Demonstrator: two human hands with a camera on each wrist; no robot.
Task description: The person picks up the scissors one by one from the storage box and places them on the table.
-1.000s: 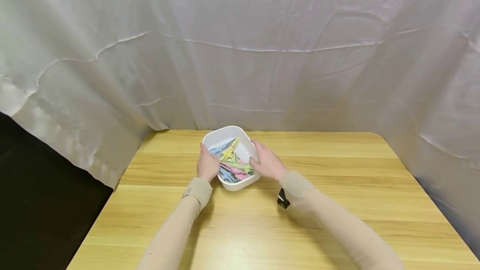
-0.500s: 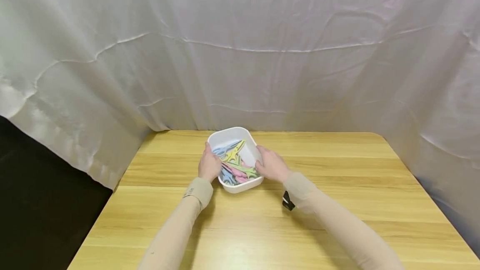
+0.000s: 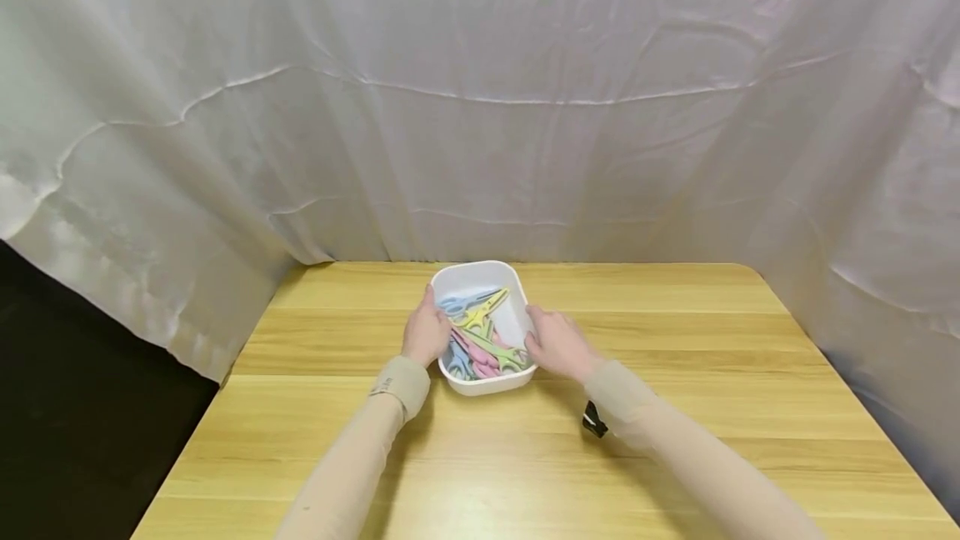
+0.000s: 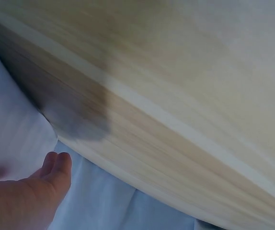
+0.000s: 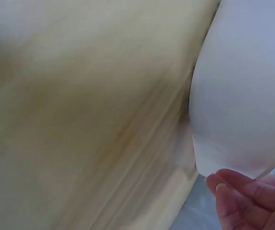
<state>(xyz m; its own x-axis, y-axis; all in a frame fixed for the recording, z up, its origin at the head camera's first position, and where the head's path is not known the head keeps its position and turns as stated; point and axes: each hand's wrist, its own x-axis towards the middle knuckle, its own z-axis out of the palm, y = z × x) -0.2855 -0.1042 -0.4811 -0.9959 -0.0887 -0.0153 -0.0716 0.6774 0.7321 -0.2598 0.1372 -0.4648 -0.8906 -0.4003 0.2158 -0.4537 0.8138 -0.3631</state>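
Containing pastel scissors (image 3: 481, 312), a white tub (image 3: 491, 387) is gripped at its left and right sides by left hand (image 3: 426, 333) and right hand (image 3: 561, 346), presumably for balance.

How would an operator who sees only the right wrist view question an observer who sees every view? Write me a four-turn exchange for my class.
Operator: I see the white container only from outside. What is in it?
Observer: A loose pile of scissors in blue, yellow, green and pink.
Operator: My right hand is on one side. Where is the left hand?
Observer: The left hand holds the opposite side of the white container.
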